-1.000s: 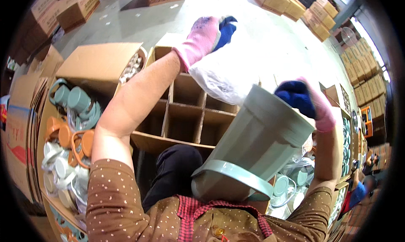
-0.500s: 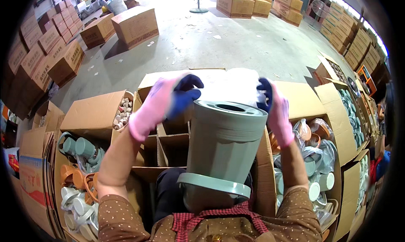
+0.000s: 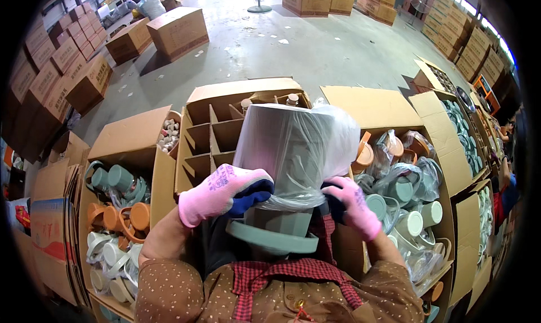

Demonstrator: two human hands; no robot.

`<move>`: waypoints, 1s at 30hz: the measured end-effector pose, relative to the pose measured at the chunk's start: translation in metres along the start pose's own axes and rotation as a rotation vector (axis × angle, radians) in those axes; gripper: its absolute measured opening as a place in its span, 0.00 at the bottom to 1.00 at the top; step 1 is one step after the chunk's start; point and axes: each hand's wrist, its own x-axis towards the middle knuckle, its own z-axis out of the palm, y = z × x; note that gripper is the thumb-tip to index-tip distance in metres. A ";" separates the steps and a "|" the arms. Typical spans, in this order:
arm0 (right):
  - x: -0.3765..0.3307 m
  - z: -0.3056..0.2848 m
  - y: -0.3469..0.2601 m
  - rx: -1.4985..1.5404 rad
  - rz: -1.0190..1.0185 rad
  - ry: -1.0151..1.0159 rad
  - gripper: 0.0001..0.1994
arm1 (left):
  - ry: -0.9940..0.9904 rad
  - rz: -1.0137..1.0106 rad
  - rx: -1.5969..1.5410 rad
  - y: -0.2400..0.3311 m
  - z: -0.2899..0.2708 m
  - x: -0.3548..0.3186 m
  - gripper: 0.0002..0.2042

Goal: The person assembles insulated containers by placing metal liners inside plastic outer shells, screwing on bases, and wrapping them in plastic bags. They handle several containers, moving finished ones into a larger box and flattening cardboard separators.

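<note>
A large grey-green cylindrical container [image 3: 282,221] stands upright in front of my body, a curved band handle [image 3: 273,237] of the same colour around its lower part. A clear plastic bag [image 3: 298,148] covers its upper part, and the bag's gathered edge rings it partway down. My left hand [image 3: 231,193], in a pink glove with dark blue fingers, pinches that edge on the left side. On the right side, my right hand [image 3: 349,205], gloved alike, has its fingers closed on the edge too.
Beyond the container is a divided carton [image 3: 194,134] holding a couple of capped bottles [image 3: 292,100]. Open boxes of green, orange and white lidded parts flank me, the left box [image 3: 163,179] and the right box [image 3: 437,171]. Closed cartons [image 3: 178,33] stand farther off on the floor.
The plastic bag has come down over the container's top and upper sides. Both hands have moved down and toward me, closing on the bag's edge.
</note>
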 end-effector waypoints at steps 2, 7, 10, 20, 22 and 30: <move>0.005 -0.037 -0.042 -0.002 0.057 0.046 0.24 | 0.039 -0.050 -0.042 0.003 0.015 -0.016 0.07; 0.010 -0.023 -0.114 0.669 -0.264 -0.791 0.22 | 0.174 -0.033 0.036 0.014 0.044 -0.036 0.10; 0.022 -0.011 -0.141 0.593 -0.101 -1.104 0.24 | 0.218 0.024 0.022 0.008 0.047 -0.033 0.17; 0.035 -0.073 -0.139 0.914 0.420 0.164 0.14 | 0.503 -0.247 -0.385 -0.106 0.029 -0.106 0.16; 0.056 -0.091 -0.103 1.081 0.098 0.207 0.12 | 0.580 -0.320 -0.315 -0.086 0.024 -0.113 0.14; 0.102 -0.133 -0.101 0.471 -0.262 0.420 0.21 | 0.844 0.127 -0.499 -0.031 -0.097 -0.217 0.15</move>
